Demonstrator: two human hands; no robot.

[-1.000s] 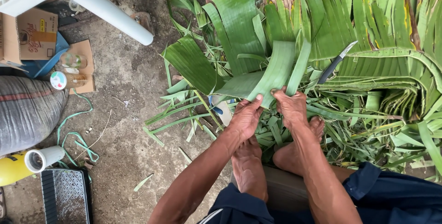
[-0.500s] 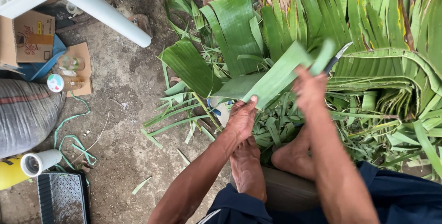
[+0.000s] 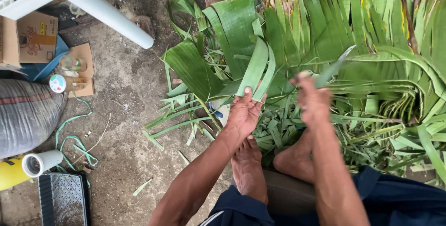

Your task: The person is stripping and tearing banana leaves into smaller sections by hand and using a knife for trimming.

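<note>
Bare dirt ground [image 3: 125,114] carries a pile of green leaves [image 3: 353,44] at 1 o'clock. Left hand [image 3: 244,112] pinches a folded leaf strip [image 3: 255,68] at centre, fingers closed on its lower end. Right hand [image 3: 312,99], at 3 o'clock from the left hand, is motion-blurred on a knife [image 3: 337,67]; finger position cannot be determined.

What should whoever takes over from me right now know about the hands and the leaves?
Left hand: fingers closed on the lower end of a folded green leaf strip, holding it up over the pile.
Right hand: blurred, gripping a knife that points up and right.
Broad leaves lie stacked ahead; thin trimmings are scattered on the ground by the bare feet.
Done: one strip in hand. Left: the stacked leaves appear uncut.
</note>
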